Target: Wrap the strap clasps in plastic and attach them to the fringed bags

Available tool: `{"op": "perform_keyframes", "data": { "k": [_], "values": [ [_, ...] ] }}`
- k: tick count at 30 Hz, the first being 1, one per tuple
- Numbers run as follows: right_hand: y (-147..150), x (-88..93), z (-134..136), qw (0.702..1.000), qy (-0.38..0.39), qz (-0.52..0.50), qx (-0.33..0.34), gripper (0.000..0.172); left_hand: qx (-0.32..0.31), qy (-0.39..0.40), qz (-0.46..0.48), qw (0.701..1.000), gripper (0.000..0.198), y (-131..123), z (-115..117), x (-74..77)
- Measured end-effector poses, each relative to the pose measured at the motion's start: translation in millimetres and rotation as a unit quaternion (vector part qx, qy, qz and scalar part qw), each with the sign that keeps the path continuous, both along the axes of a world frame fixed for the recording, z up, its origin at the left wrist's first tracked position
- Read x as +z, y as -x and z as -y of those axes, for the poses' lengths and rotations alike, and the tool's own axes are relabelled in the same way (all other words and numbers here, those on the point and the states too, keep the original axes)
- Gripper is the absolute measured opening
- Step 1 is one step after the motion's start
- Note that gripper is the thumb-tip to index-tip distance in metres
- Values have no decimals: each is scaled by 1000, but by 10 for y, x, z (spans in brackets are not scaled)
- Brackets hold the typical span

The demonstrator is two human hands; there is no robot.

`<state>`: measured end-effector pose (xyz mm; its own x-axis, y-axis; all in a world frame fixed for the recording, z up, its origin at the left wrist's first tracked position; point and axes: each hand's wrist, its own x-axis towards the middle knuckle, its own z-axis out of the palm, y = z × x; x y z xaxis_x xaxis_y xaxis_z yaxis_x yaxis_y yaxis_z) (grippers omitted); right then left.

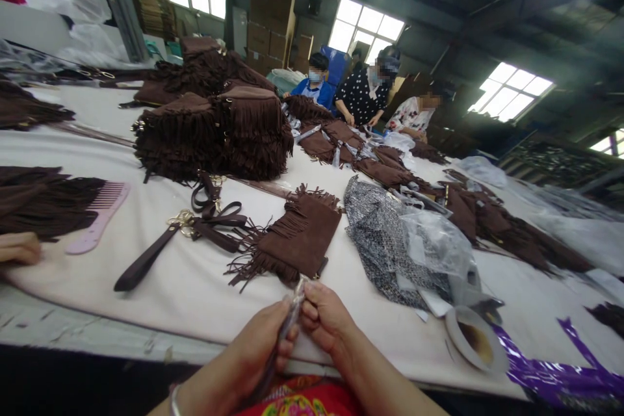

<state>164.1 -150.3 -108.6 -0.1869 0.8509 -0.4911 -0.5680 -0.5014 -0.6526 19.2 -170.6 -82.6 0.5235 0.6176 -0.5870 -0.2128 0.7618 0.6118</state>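
At the table's near edge, my left hand [263,338] is closed around a dark strap [266,377] whose upper end looks wrapped in shiny clear plastic. The fingers of my right hand [324,315] pinch the top of that wrapped end. Just beyond my hands lies a brown suede fringed bag [305,240], its fringe spread to the left. Left of the bag, several dark wrist straps [146,260] with gold-coloured clasps [182,222] lie in a loose group. What part of the strap sits inside my fingers is hidden.
Fringed bags [253,123] are stacked behind. A pink comb [104,218] and another person's hand [19,248] are at left. Right are grey tweed fabric [373,240], a plastic bag [436,240], a tape roll [455,331] and purple packaging [546,370]. Co-workers [363,94] stand across the table.
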Motion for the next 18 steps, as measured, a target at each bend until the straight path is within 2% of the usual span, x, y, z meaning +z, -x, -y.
{"op": "perform_keyframes", "data": {
  "k": [3,6,9,12,15,18],
  "values": [
    [-34,-73,29,999,-35,-35,10,31,20,93,57,994,39,-3,-55,-14],
    [-55,-143,37,997,-47,-53,7,30,14,109,88,990,32,-25,-93,2],
    [-58,-180,41,997,-49,-65,12,31,9,45,105,993,32,-40,-89,39],
    [-69,-182,42,995,-44,-82,25,30,-3,-15,83,996,35,-34,-81,39],
    [-99,-179,35,994,-33,-93,36,27,9,-69,-1,998,35,-26,-85,-4],
    [-109,-160,26,998,-13,-56,33,29,29,-142,-83,986,38,-29,-79,-37]
  ]
}}
